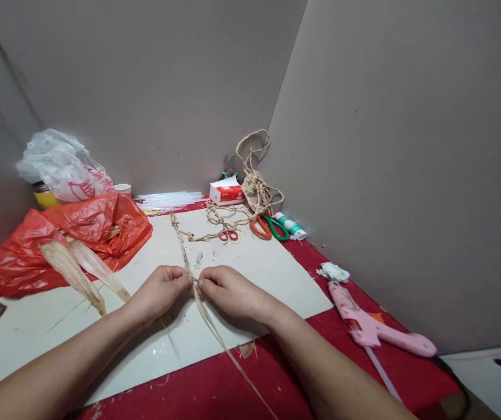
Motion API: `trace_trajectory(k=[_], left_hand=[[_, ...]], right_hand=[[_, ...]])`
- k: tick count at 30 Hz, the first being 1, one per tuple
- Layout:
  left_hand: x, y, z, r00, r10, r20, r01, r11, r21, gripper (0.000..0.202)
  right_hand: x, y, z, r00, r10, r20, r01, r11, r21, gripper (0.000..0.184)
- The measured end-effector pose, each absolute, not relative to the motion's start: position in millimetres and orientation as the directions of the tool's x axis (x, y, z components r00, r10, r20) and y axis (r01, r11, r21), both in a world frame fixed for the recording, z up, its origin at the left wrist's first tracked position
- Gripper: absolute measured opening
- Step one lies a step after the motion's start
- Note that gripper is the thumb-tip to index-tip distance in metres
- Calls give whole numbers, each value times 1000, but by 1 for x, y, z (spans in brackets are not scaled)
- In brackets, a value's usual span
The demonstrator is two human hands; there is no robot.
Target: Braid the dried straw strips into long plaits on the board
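Left hand (163, 290) pinched tight, thumb to fingers, on braided cord (184, 252). Right hand (228, 290) just beside, also pinched, on a strand (206, 318) at cord's near end. Strand tail hangs toward the person. Cord lies over white board (277, 274); husks (73, 274) left, glue gun (364, 326) right.

**Braided cord (183, 251) at centre, glue gun (371, 332) on the right**

The cord crosses a sheet (298, 286) laid over a cloth (338, 326), its near end between left hand (160, 291) and right hand (228, 291). To their left, husks (72, 275) lie partly on a plastic bag (18, 251); a second bag (55, 160) stands behind, beside a paper cup (123, 189). Along the back lie glue sticks (169, 201), then a carton (227, 193); scissors (228, 235) lie before it, a tube (292, 226) farther right.
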State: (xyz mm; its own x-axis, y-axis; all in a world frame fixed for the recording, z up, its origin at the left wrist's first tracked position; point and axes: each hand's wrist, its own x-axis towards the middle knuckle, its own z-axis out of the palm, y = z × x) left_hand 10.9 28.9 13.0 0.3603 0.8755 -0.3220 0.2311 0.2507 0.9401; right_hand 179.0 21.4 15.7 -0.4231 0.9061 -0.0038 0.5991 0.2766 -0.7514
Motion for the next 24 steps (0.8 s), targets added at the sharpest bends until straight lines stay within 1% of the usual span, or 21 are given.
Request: trace_trajectory(k=[2, 4, 6, 7, 9, 11, 13, 15, 16, 18, 19, 20, 21, 22, 23, 24], left_hand=[[12, 28, 13, 359, 882, -304, 222, 236, 946, 25], [13, 27, 13, 349, 892, -286, 222, 218, 950, 25], [14, 26, 13, 344, 895, -284, 222, 216, 951, 25], [14, 26, 14, 343, 895, -284, 216, 220, 951, 25], [15, 25, 15, 347, 892, -289, 193, 233, 953, 25], [16, 24, 16, 357, 886, -294, 171, 248, 954, 27], [16, 23, 16, 368, 879, -302, 156, 262, 952, 27], [16, 23, 16, 352, 887, -299, 137, 267, 954, 27], [15, 23, 16, 339, 892, -300, 128, 273, 954, 26], [14, 24, 16, 335, 888, -314, 112, 294, 949, 25], [13, 25, 16, 347, 881, -323, 101, 307, 946, 25], [11, 25, 16, 366, 870, -331, 87, 322, 943, 25], [10, 26, 16, 387, 859, -336, 70, 336, 939, 24], [9, 27, 16, 408, 849, -336, 52, 346, 937, 24], [8, 29, 15, 426, 841, -335, 38, 353, 935, 23], [7, 29, 15, 441, 833, -335, 29, 359, 933, 23]], right_hand=[[177, 19, 19, -416, 906, -75, 551, 185, -813, 21], [173, 16, 22, -407, 887, -218, 502, 18, -865, 20], [169, 13, 23, -411, 831, -374, 447, -174, -878, 19], [167, 13, 21, -416, 801, -431, 419, -251, -872, 18], [163, 12, 17, -417, 771, -481, 381, -332, -863, 15], [159, 11, 12, -399, 779, -484, 377, -341, -861, 14], [158, 7, 11, -393, 793, -464, 393, -312, -865, 15], [160, 0, 17, -470, 771, -429, 417, -234, -878, 17], [163, -3, 22, -553, 726, -409, 423, -178, -888, 17], [171, -8, 34, -719, 579, -384, 404, -101, -909, 18], [176, -9, 40, -765, 525, -372, 380, -98, -920, 19], [181, -7, 44, -776, 520, -357, 350, -115, -930, 21], [186, -3, 47, -745, 576, -336, 318, -136, -938, 26], [189, 2, 47, -666, 683, -298, 280, -141, -950, 31], [191, 8, 45, -548, 800, -244, 244, -126, -962, 34], [191, 14, 42, -411, 892, -188, 216, -106, -971, 35]])
